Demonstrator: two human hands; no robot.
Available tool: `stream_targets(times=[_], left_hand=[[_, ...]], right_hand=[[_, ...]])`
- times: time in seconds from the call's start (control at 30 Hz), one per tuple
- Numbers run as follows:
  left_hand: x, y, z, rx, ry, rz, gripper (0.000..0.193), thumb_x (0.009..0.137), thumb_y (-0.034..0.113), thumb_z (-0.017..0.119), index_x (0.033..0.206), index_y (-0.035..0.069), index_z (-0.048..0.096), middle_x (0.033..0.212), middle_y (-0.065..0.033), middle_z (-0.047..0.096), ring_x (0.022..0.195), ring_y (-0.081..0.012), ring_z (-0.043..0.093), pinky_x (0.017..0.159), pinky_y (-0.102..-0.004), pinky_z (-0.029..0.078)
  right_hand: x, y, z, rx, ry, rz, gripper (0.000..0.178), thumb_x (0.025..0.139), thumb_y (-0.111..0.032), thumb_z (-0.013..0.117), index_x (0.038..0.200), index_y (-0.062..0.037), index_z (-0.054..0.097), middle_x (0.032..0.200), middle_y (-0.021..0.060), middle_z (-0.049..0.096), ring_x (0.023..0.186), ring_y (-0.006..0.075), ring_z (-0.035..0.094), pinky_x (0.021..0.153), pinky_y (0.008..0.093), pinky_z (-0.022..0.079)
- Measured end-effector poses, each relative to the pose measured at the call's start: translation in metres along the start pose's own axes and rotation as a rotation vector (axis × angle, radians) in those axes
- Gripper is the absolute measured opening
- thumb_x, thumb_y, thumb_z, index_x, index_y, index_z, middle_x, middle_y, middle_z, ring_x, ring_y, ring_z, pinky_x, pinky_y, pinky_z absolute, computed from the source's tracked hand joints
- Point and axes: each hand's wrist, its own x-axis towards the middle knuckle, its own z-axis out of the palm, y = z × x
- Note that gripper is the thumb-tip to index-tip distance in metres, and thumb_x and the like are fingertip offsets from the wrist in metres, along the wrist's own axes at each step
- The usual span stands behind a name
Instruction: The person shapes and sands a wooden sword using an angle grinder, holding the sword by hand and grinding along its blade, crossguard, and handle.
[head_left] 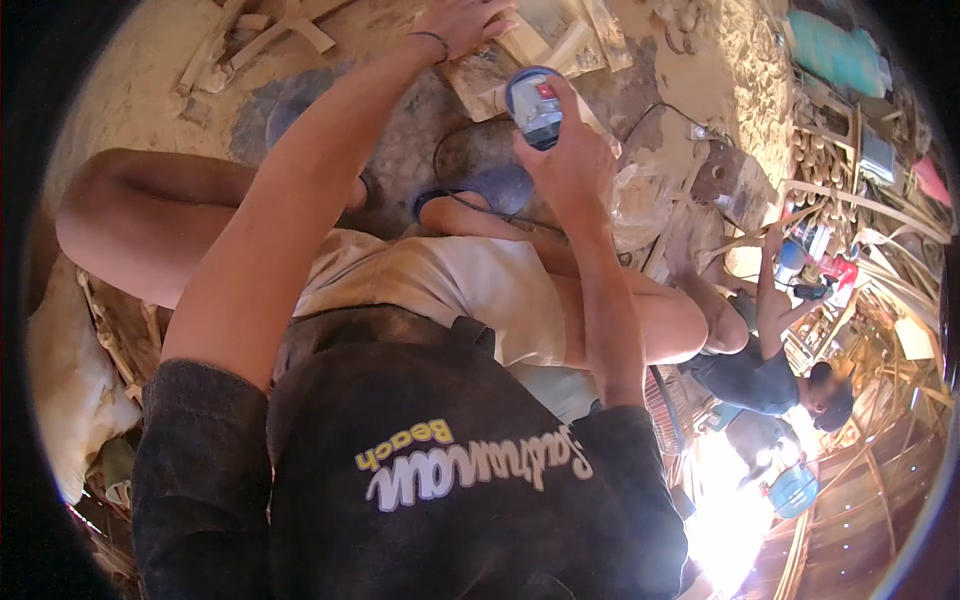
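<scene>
The person is sitting low over a sandy floor (150, 80), legs bent, seen from the head view. The right hand (572, 160) is wrapping around a small blue-and-grey power tool (536, 104) with a red patch on its body; the grip is clenched on the tool, fingers curling behind it, thumb side facing the camera. The tool is sitting up above the knees, just over a flat wooden piece (490, 70) lying on the floor. A black cord (470, 205) is looping over the floor below the tool, crossing a blue sandal (495, 188).

The left hand (462, 22) is reaching to the top edge, fingers spreading and pressing down on the wooden piece; the grip is released, palm down, holding nothing. A dark band (432, 40) is circling that wrist.

Wood offcuts (270, 30) are lying scattered at the upper left, well apart from the tool. A pale sack (70, 380) is slumping at the left edge; its contents cannot be told. A crumpled clear plastic bag (640, 200) is lying just beside the right wrist, contents not readable.

At the right another person (760, 370) in a dark top is sitting, own hand up near a blue-and-red object (815, 255). Behind, bamboo strips and frames (860, 210) are piling up. A blue container (795, 490) is standing at the lower right, glare hiding what is in it.
</scene>
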Motion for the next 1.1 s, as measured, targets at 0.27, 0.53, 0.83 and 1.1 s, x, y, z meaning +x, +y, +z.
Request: stream_targets(times=[0.27,0.53,0.83,1.1], left_hand=[[-0.003,0.005,0.001,0.036,0.044,0.019,0.048,0.105,0.047,0.054,0.141,0.019,0.066,0.15,-0.0153,0.056,0.15,-0.0378,0.043,0.129,-0.0675,0.013],[-0.002,0.006,-0.001,0.003,0.034,0.003,0.05,0.105,0.048,0.054,0.143,0.018,0.065,0.149,-0.0156,0.057,0.151,-0.0382,0.042,0.13,-0.066,0.011],[-0.002,0.006,-0.002,0.016,0.017,-0.006,0.05,0.104,0.048,0.054,0.143,0.018,0.066,0.15,-0.0157,0.056,0.151,-0.0382,0.042,0.129,-0.0669,0.011],[-0.001,0.006,-0.001,-0.017,-0.004,-0.025,0.053,0.104,0.049,0.055,0.146,0.018,0.064,0.153,-0.0183,0.053,0.153,-0.0398,0.04,0.13,-0.0669,0.009]], right_hand=[[0.0,0.007,-0.001,0.041,0.005,0.015,0.083,0.085,-0.04,0.083,0.157,-0.0313,0.044,0.101,0.0208,0.08,0.097,0.0443,0.076,0.086,0.0542,0.058],[0.004,0.008,0.004,0.056,0.064,-0.022,0.082,0.083,-0.042,0.086,0.155,-0.0313,0.047,0.095,0.0208,0.08,0.092,0.0457,0.077,0.086,0.0554,0.058],[0.007,0.003,0.002,-0.001,-0.002,-0.008,0.081,0.085,-0.041,0.083,0.155,-0.0296,0.044,0.101,0.0202,0.08,0.096,0.0433,0.077,0.085,0.0527,0.058],[0.009,0.001,0.002,-0.027,-0.047,0.033,0.081,0.086,-0.042,0.082,0.157,-0.0329,0.043,0.105,0.0209,0.079,0.099,0.0425,0.077,0.089,0.0518,0.06]])
